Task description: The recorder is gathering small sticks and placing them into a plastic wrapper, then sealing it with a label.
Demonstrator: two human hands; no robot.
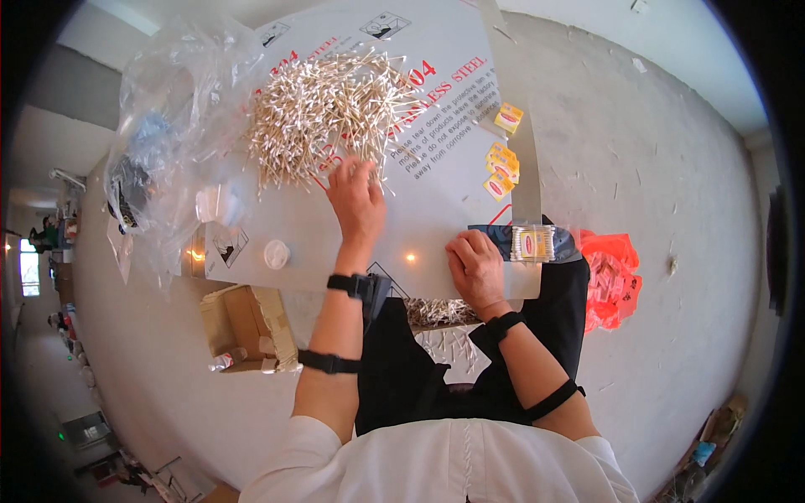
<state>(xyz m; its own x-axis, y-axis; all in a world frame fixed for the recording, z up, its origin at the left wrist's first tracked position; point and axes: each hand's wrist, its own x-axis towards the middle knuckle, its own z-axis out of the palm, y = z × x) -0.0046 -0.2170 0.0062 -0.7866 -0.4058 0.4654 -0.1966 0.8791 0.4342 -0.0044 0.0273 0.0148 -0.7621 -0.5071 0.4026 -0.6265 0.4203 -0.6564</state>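
A big loose heap of cotton swabs (pixel 323 117) covers the far left part of the grey film-covered table (pixel 436 201). My left hand (pixel 356 201) reaches to the heap's near edge, its bent fingers slightly apart and the fingertips among the sticks. Near the table's front right, my right hand (pixel 476 264) rests with its fingers curled together; whatever they may hold is hidden. Just to its right lies a clear pack of cotton swabs (pixel 533 244) with a yellow label, on a dark strip (pixel 495 237) that runs close to the right fingers.
Several yellow cards (pixel 501 168) lie along the table's right edge. A small white round lid (pixel 277 254) is at the front left, near crumpled clear plastic bags (pixel 184 92). Below the table are a cardboard box (pixel 243 323), a red bag (pixel 610 281) and more swabs (pixel 443 312) by my lap.
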